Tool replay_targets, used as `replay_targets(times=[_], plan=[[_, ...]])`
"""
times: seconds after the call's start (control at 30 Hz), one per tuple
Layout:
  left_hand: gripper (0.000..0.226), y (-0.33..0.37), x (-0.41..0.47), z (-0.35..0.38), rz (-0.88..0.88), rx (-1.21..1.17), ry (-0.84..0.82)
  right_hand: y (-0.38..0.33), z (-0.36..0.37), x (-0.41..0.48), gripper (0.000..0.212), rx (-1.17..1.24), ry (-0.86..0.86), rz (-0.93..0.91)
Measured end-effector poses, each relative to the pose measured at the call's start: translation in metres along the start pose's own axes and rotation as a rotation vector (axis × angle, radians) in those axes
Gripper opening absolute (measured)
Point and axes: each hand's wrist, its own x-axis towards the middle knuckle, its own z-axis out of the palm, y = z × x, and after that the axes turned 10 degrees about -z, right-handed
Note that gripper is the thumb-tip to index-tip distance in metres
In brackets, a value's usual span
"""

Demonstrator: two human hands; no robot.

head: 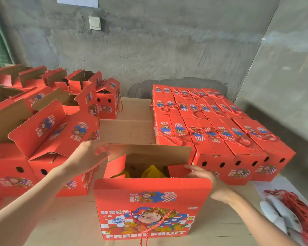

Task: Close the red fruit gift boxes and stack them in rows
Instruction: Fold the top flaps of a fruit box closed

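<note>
Indoors, cardboard-topped surface point(128, 132) by concrete wall point(167, 50) (left fingers point(100, 151) round open box point(149, 201) flap, right fingers point(192, 168) flat on it)

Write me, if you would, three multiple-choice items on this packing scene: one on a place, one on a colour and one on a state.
1. Where do the closed boxes stand relative to the open box in front?
A) to its left
B) to its right and farther back
C) on top of it

2. What colour is the filling inside the open box?
A) yellow
B) green
C) white

3. What state is the open box's top in?
A) taped shut
B) flaps up, inside showing
C) crushed flat

Key: 1 B, the closed rows fill the right side; 2 A, yellow shows between the flaps; 3 B, the left hand and right hand are at its raised flaps.
</note>
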Motion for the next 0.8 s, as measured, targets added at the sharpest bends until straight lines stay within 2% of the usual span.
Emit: replay_targets(times=[0.1,0.2,0.27,0.33,0.4,0.47,0.53,0.6,0.63,0.67,0.73,0.77,0.8], plan=[[0.01,-0.007,-0.01,0.007,-0.015,-0.035,-0.014,0.003,0.01,-0.006,0.027,0.108,0.19,0.015],[0.013,-0.015,-0.016,0.016,-0.004,-0.088,-0.019,0.006,0.013,-0.015,0.044,0.099,0.23,-0.013],[0.023,-0.019,-0.019,0.025,-0.054,-0.122,-0.123,0.007,0.009,-0.023,0.062,0.057,0.152,-0.024],[0.035,-0.023,-0.027,0.037,-0.089,-0.16,-0.212,0.009,0.002,-0.028,0.068,0.049,0.034,-0.009],[0.016,-0.03,-0.046,0.048,0.067,-0.207,-0.044,0.008,-0.005,-0.031,0.057,0.109,-0.058,0.03],[0.032,-0.039,-0.066,0.06,0.049,-0.278,0.096,0.003,-0.013,-0.033,0.051,0.157,-0.141,0.039],[0.043,-0.043,-0.077,0.073,-0.041,-0.401,0.127,0.001,-0.017,-0.034,0.065,0.202,-0.229,0.018],[0.049,-0.042,-0.084,0.081,-0.101,-0.546,0.076,-0.003,-0.017,-0.034,0.082,0.269,-0.236,0.025],[0.051,-0.041,-0.086,0.083,-0.145,-0.615,0.045,-0.003,-0.015,-0.034,0.083,0.298,-0.197,0.029],[0.048,-0.041,-0.089,0.085,-0.189,-0.689,0.025,-0.003,-0.011,-0.034,0.071,0.32,-0.13,0.029],[0.025,-0.041,-0.092,0.085,-0.288,-0.857,-0.02,-0.002,0.001,-0.033,0.034,0.357,0.079,0.025],[0.023,-0.038,-0.093,0.082,-0.335,-0.934,-0.057,0.0,0.006,-0.031,0.029,0.354,0.189,0.022],[0.033,-0.036,-0.094,0.08,-0.361,-0.991,-0.088,0.001,0.012,-0.029,0.032,0.323,0.278,0.007]])
